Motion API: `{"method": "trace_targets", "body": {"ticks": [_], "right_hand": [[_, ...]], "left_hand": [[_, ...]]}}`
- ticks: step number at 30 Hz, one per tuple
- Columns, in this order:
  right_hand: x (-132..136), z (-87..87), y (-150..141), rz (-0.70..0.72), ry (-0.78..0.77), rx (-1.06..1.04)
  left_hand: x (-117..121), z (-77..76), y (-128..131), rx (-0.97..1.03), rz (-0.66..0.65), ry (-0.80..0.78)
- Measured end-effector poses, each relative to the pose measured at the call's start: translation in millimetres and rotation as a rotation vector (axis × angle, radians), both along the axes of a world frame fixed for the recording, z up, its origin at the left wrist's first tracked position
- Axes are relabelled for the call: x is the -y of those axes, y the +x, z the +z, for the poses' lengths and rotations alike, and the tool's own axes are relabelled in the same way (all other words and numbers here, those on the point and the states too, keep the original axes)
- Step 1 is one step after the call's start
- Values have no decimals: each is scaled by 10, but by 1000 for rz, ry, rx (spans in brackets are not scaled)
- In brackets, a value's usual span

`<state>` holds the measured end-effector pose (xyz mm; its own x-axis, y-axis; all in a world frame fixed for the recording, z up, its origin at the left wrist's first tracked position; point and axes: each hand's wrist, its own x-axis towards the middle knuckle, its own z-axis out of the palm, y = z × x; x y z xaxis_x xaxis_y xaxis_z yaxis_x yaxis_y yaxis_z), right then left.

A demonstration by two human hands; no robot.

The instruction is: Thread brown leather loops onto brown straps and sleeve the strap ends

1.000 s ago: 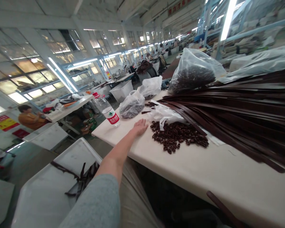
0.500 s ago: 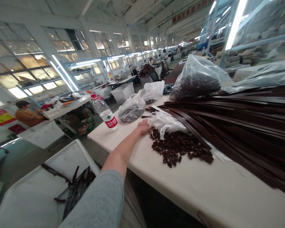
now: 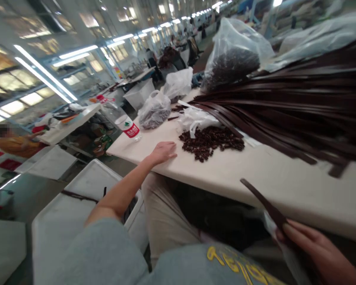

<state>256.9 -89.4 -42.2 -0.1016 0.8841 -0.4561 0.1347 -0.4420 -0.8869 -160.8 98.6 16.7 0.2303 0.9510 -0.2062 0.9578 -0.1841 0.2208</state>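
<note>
Pale table (image 3: 273,170): its near edge could snag the strip (image 3: 264,203) the right hand (image 3: 317,241) pinches; the left hand's (image 3: 163,152) state is unclear.

Left grip (image 3: 164,152) palm-down, arm (image 3: 120,194) outstretched; right grip (image 3: 313,244) lower, closed in a pinch.
</note>
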Motion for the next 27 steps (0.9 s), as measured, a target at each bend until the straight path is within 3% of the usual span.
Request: {"method": "trace_targets", "body": {"ticks": [1,3,4,7,10,13,17,19,22,27], "right_hand": [[-13,74,-14,-10,-7,-60],[-79,228,-52,-75,-23,-195],[-127,297,-70,-120,-16,-261],[-268,449,-120,-200,8,-323],[-342,541,-170,-196,89,-377],[-359,581,-235,-172,156,-395],[-345,564,-355,-117,199,-367],[-339,542,-411,-72,246,-320],[-336,528,-428,-29,344,-212],[-212,584,-200,-230,365,-91]], "left_hand": [[181,1,115,75,0,49],[539,-19,404,451,75,185],[712,-40,571,644,112,168],[1174,-140,1104,1063,189,-111],[1464,-261,1554,1227,235,-313],[1556,-310,1817,1260,212,-389],[1544,-263,1980,1232,37,-526],[1535,-257,2049,1210,14,-560],[1526,-299,2146,1231,91,-543],[1463,-326,2189,1578,408,-595]]}}
